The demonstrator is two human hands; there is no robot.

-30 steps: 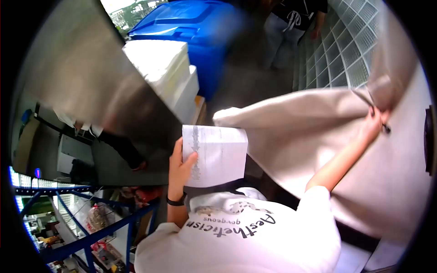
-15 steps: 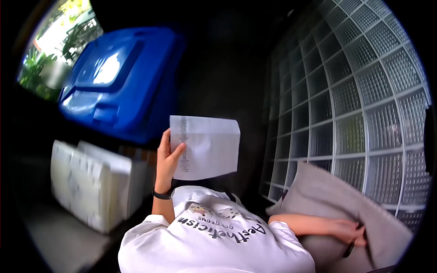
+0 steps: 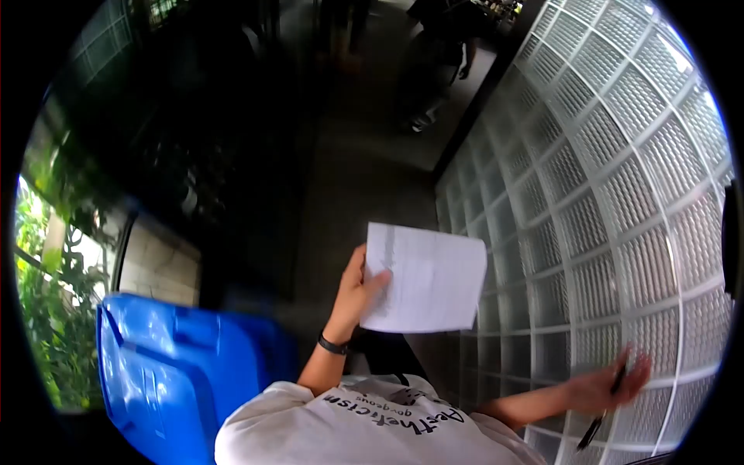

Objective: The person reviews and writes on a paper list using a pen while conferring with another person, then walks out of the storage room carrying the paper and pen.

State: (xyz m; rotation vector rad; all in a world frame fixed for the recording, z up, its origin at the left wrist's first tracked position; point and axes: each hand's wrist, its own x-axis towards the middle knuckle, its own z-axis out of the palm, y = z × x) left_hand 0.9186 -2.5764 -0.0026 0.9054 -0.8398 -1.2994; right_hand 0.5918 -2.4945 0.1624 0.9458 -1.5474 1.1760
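Note:
My left hand [image 3: 360, 291], a black band on its wrist, pinches the left edge of a white sheet of paper [image 3: 434, 279] between thumb and fingers. Lines of small print run along the sheet beside my thumb, too blurred to read. Out to the right, my right hand [image 3: 608, 385] holds a thin black pen [image 3: 593, 432] that slants downward. Those fingers are smeared by motion, and the glass-block wall stands behind them.
A glass-block wall [image 3: 597, 201] runs along my right side. At lower left stands a blue wheeled bin [image 3: 163, 380], with green plants [image 3: 62, 325] beyond it. A person in dark clothes [image 3: 446, 62] is farther down the dark passage [image 3: 349, 170].
My view has shifted forward along the passage. The blue bin now appears lower, and the white boxes and grey-brown cloth are out of view. Both hands keep their things.

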